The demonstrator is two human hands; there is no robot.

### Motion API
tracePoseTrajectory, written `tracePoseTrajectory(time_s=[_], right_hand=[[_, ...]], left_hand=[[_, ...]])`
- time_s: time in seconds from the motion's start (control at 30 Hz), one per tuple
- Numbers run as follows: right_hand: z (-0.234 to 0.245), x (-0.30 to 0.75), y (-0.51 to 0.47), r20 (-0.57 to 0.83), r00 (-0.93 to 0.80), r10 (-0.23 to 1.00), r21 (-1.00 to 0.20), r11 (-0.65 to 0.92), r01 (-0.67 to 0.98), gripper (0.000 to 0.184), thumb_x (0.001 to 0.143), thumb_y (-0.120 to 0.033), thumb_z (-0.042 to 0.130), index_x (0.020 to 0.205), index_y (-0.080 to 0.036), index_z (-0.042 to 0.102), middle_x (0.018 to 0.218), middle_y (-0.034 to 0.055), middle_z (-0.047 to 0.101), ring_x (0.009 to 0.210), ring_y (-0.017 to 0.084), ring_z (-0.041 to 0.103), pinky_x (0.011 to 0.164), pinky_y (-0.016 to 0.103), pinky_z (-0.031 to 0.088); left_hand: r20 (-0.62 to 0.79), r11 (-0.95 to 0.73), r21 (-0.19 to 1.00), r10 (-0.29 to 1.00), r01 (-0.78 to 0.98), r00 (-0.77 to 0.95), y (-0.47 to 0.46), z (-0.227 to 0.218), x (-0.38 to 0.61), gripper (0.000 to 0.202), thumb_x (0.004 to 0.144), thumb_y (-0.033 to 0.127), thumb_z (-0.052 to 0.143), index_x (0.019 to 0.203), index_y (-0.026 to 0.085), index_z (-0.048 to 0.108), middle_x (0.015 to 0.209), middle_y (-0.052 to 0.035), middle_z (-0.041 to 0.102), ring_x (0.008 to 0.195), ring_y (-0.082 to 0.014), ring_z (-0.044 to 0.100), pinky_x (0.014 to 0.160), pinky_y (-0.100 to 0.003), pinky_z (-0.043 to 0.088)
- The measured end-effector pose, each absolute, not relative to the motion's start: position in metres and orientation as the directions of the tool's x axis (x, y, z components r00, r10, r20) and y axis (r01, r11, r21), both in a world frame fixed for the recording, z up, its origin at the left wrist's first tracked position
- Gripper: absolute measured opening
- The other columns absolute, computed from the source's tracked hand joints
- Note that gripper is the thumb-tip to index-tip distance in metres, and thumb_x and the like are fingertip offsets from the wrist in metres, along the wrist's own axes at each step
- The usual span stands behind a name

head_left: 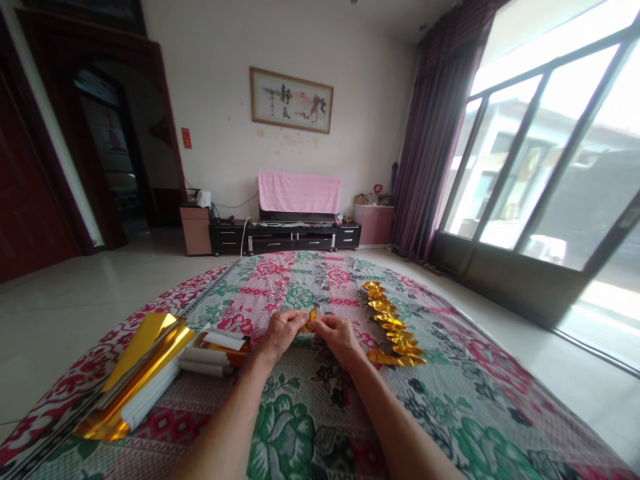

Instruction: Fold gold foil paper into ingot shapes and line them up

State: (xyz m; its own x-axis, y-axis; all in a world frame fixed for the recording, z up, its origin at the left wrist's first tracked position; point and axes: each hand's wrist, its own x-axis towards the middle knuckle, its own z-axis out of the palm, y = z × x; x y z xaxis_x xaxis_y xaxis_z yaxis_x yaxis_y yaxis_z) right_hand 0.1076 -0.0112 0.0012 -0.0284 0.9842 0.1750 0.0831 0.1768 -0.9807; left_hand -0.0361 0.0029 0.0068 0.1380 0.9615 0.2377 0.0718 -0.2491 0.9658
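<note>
Between my two hands, a small piece of gold foil paper (313, 315) is pinched, folded to a point at its top. My left hand (284, 331) closes its thumb and fingers on the left side of it. On the other side my right hand (339, 337) grips it, fingers curled in. Most of the paper is hidden by my fingers. To the right lies a row of several folded gold foil ingots (393, 325). At the left rest a stack of gold foil sheets (145, 373) and some rolled white-and-gold papers (213, 353).
A flowered cloth (285, 433) covers the rounded surface under my hands. Beyond it stand a low black TV cabinet (295, 239) and a pink cloth (300, 192) draped over a screen. Large glass doors (530, 153) are on the right, and a doorway (107, 153) opens at the left.
</note>
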Motion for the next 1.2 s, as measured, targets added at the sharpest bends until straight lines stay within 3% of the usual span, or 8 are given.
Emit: tracePoseTrajectory(time_s=[0.27, 0.43, 0.77, 1.2], right_hand=[[0.0012, 0.1080, -0.0112, 0.170, -0.023, 0.985, -0.977, 0.172, 0.129, 0.032, 0.066, -0.045, 0.062, 0.068, -0.013, 0.067, 0.050, -0.0038, 0.051, 0.045, 0.007, 0.038, 0.045, 0.020, 0.027], [0.0000, 0.1105, -0.0093, 0.219, -0.031, 0.975, -0.958, 0.221, 0.180, 0.035, 0.071, -0.047, 0.057, 0.070, -0.014, 0.069, 0.055, -0.0016, 0.056, 0.049, 0.008, 0.045, 0.048, 0.020, 0.032], [-0.0023, 0.1099, -0.0077, 0.165, -0.032, 0.986, -0.986, 0.165, 0.013, 0.033, 0.068, -0.046, 0.062, 0.074, -0.014, 0.069, 0.064, -0.0001, 0.063, 0.055, 0.011, 0.053, 0.056, 0.021, 0.043], [-0.0027, 0.1102, -0.0075, 0.122, 0.000, 0.993, -0.992, 0.122, -0.015, 0.036, 0.059, -0.049, 0.069, 0.070, -0.014, 0.068, 0.060, -0.0004, 0.062, 0.054, 0.011, 0.054, 0.055, 0.022, 0.044]], left_hand=[[0.252, -0.267, 0.961, 0.955, 0.079, 0.159, 0.0075, 0.0012, -0.0372, 0.031, 0.073, 0.040, 0.057, 0.085, 0.016, 0.072, 0.069, -0.0024, 0.067, 0.059, -0.0139, 0.054, 0.054, -0.023, 0.038], [0.293, -0.317, 0.934, 0.943, 0.164, 0.155, 0.0075, 0.0030, -0.0379, 0.029, 0.073, 0.038, 0.057, 0.083, 0.016, 0.073, 0.075, -0.0037, 0.069, 0.068, -0.0163, 0.058, 0.063, -0.024, 0.043], [0.332, -0.376, 0.888, 0.922, 0.263, 0.199, 0.0097, -0.0001, -0.0400, 0.029, 0.076, 0.039, 0.055, 0.087, 0.019, 0.073, 0.075, -0.0030, 0.069, 0.074, -0.0166, 0.060, 0.067, -0.023, 0.044], [0.265, -0.292, 0.946, 0.947, 0.141, 0.181, 0.0044, 0.0070, -0.0374, 0.028, 0.071, 0.037, 0.060, 0.083, 0.016, 0.074, 0.073, -0.0034, 0.069, 0.070, -0.0165, 0.059, 0.064, -0.024, 0.043]])
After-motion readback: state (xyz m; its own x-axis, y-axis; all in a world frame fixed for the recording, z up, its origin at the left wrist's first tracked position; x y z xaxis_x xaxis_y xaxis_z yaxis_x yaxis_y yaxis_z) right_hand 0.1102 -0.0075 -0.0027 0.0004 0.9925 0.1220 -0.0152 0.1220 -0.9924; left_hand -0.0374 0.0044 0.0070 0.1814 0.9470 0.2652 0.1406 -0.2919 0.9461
